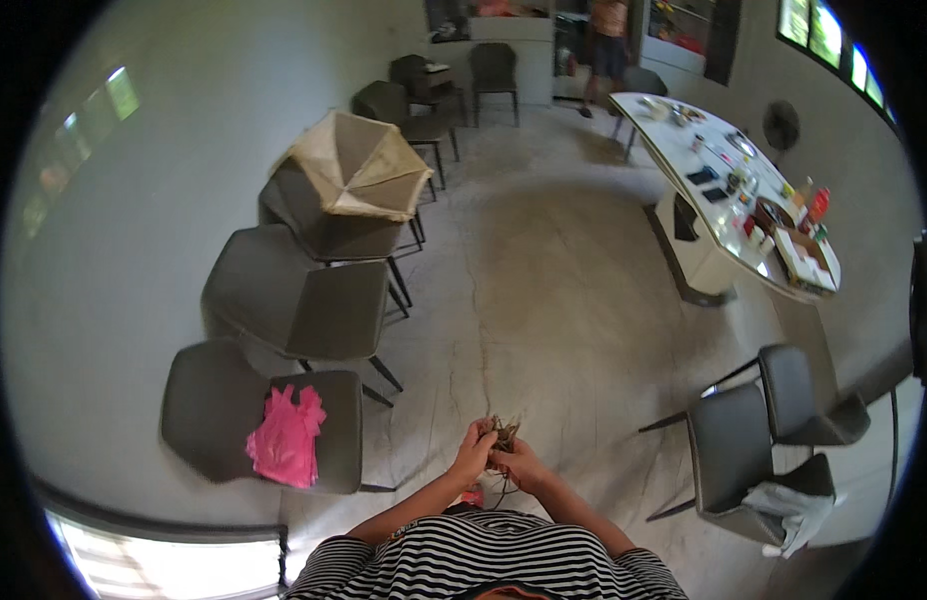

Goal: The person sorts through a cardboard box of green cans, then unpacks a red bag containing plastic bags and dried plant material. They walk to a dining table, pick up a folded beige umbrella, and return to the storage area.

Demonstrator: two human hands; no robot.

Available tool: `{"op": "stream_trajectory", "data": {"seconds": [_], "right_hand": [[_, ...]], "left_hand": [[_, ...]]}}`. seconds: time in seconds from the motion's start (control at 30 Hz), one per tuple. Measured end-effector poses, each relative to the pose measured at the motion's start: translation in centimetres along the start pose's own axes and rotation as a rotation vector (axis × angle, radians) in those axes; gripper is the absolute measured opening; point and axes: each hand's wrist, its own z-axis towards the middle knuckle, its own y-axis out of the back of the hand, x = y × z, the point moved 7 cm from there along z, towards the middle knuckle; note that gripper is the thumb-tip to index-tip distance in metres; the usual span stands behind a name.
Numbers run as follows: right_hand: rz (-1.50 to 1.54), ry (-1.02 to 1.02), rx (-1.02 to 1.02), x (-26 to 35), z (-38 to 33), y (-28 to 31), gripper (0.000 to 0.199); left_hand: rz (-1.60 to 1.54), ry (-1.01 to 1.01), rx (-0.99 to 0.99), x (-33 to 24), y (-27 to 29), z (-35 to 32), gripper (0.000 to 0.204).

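Note:
In front of my body, both hands are close together around a small brown bundle (pixel 506 434) of thin, stringy strands, like dry stems or twine. Its exact kind is too small to make out. My left hand (pixel 472 450) is closed on the bundle's left side, fingers wrapped round it. From the right, my right hand (pixel 521 464) grips the lower part. Loose ends stick up above the fingers, and a few dark strands hang below the hands. The fingertips are partly hidden by the bundle.
Grey chairs line the left wall; one bears a pink plastic bag (pixel 287 436), another a beige panelled umbrella-like cover (pixel 359 165). A long white table (pixel 674 130) with bottles and boxes stands right. Chairs (pixel 734 445) sit near right. A person (pixel 609 45) stands far back.

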Motion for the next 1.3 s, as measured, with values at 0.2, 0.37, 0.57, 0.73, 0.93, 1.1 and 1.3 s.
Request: {"op": "stream_trajectory", "data": {"seconds": [0.2, 0.37, 0.57, 0.73, 0.93, 1.1, 1.3], "right_hand": [[0.134, -0.019, -0.323, 2.5, 2.1, 4.2, 0.024], [0.191, 0.259, -0.475, 6.2, 1.6, 12.9, 0.023], [0.273, 0.42, -0.717, 13.2, -1.8, 24.1, 0.013], [0.339, 0.458, -0.855, 19.3, -6.4, 33.3, 0.01], [0.525, 0.554, -1.057, 18.1, -12.6, 41.8, 0.009], [0.842, 0.728, -1.277, 13.2, -15.9, 41.1, 0.008], [1.198, 0.978, -1.436, 8.7, -15.2, 33.0, 0.008]], "left_hand": [[0.04, 0.025, 0.296, 0.9, -3.7, 7.6, 0.039], [0.038, 0.166, 0.476, 0.0, -12.0, 10.3, 0.054], [0.127, 0.305, 0.553, -0.1, -19.3, 15.7, 0.051], [0.471, 0.343, 0.659, -1.3, -24.0, 18.9, 0.047], [0.68, 0.562, 1.432, 2.5, -29.8, 16.3, 0.046], [0.878, 0.534, 1.786, 1.8, -32.9, 19.5, 0.051], [1.333, 0.079, 2.033, 7.0, -28.2, 28.5, 0.037]]}}
